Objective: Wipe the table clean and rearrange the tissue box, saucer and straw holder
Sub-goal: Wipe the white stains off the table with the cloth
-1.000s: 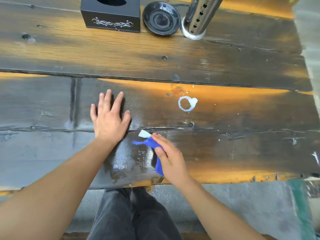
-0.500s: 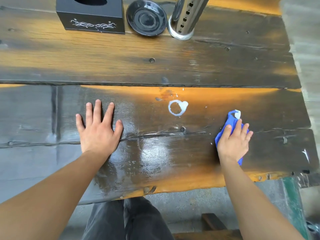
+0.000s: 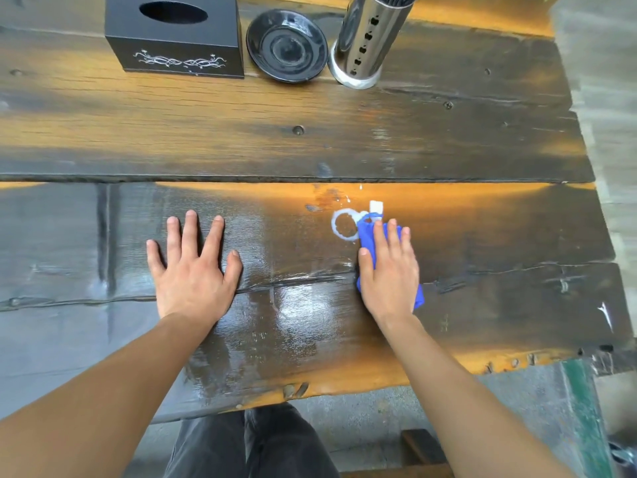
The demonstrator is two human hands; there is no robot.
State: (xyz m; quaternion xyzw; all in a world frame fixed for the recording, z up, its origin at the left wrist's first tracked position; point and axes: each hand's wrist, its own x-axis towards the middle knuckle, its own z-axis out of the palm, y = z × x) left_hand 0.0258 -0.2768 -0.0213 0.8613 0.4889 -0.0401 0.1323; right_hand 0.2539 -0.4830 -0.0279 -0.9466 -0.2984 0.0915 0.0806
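My right hand (image 3: 389, 270) presses a blue cloth (image 3: 366, 236) flat on the dark wooden table (image 3: 310, 139), its fingers touching the right side of a white ring stain (image 3: 341, 225). A white tag sticks out of the cloth's far end. My left hand (image 3: 193, 270) lies flat with spread fingers on the table, holding nothing. At the far edge stand a black tissue box (image 3: 172, 39), a black saucer (image 3: 286, 46) and a perforated steel straw holder (image 3: 367, 39), side by side from left to right.
A wet, shiny patch (image 3: 296, 308) lies between my hands. A small white streak (image 3: 605, 313) marks the table near its right edge. My dark trousers (image 3: 248, 443) and a bench show below the near edge, with grey floor beyond.
My right hand has slid the cloth from the near middle out to the right, then back left and away to the white ring. My left hand stays planted.
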